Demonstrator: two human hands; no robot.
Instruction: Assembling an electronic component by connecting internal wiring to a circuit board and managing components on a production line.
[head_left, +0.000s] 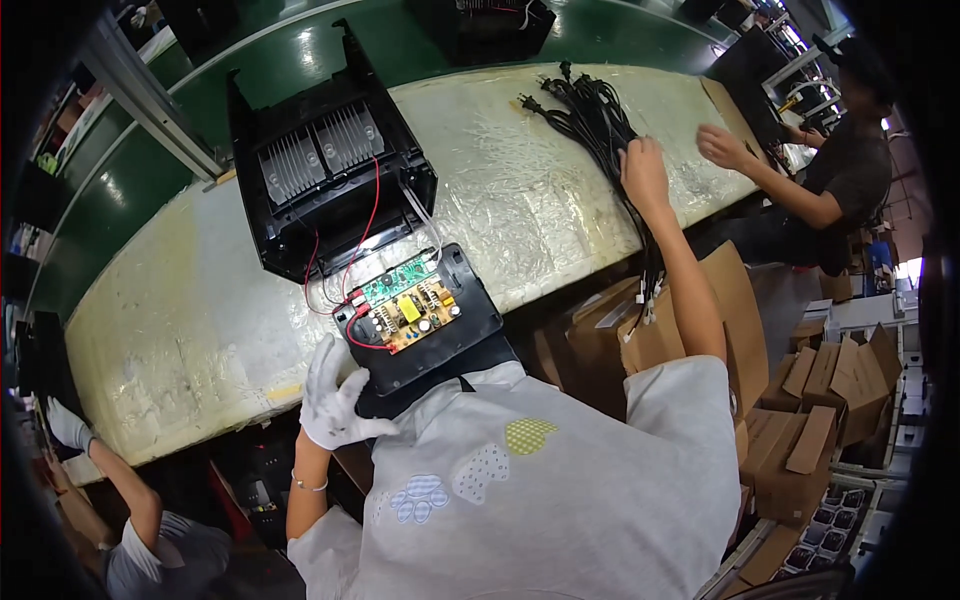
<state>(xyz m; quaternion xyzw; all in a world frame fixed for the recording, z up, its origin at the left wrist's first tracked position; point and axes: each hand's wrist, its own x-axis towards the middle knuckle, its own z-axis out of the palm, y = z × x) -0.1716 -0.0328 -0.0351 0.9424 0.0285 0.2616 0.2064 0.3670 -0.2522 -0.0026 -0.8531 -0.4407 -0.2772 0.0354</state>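
My left hand (335,398), in a white glove, is beside the near left corner of a black plastic panel (470,285), fingers apart and holding nothing. A circuit board (410,308) with a yellow transformer lies on that panel. Red and white wires link it to a large black housing (340,215) with two finned metal heat sinks (322,150), just beyond. My bare right hand (645,172) reaches out to the right, its fingers curled round part of a bundle of black power cords (595,110). The cord ends with white connectors (648,300) hang over the bench's near edge.
The bench (500,170) has a worn, film-covered top. Beyond it runs a green conveyor (310,50) carrying another black housing (490,25). Cardboard boxes (600,340) stand below at right. Co-workers sit at right (840,160) and at lower left (165,550).
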